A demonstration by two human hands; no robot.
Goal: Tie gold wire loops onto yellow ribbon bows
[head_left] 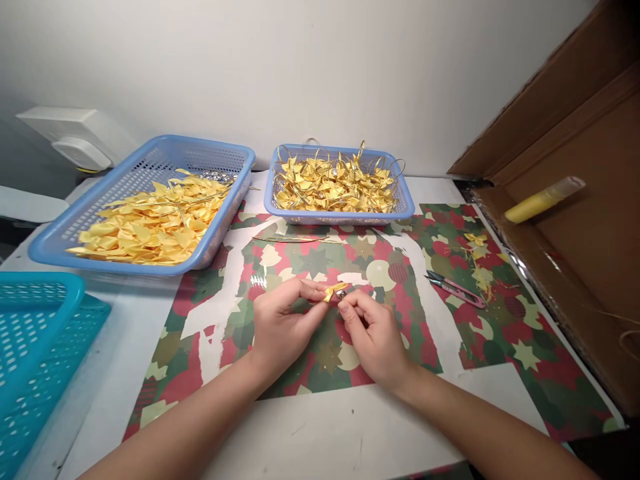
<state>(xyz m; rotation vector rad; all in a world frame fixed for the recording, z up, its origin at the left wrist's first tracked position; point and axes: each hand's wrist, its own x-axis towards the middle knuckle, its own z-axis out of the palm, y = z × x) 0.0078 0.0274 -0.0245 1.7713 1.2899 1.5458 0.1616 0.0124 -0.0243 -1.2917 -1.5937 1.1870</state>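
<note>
Between the thumb and fingers of my left hand is a yellow satin ribbon bow. My right hand pinches a small shiny silver bell close against the bow's right side. Whether the bell is attached to the bow, I cannot tell. Both hands are above the patterned paper on the table. Thin gold wire ties lie on the paper beyond my hands. To the right of my right hand rest thread snips with pink handles.
A blue basket at left holds yellow ribbon pieces and silver bells. Another blue basket at the back holds bows with gold ties. A teal basket stands front left. Yellow scraps lie near a cardboard box at right.
</note>
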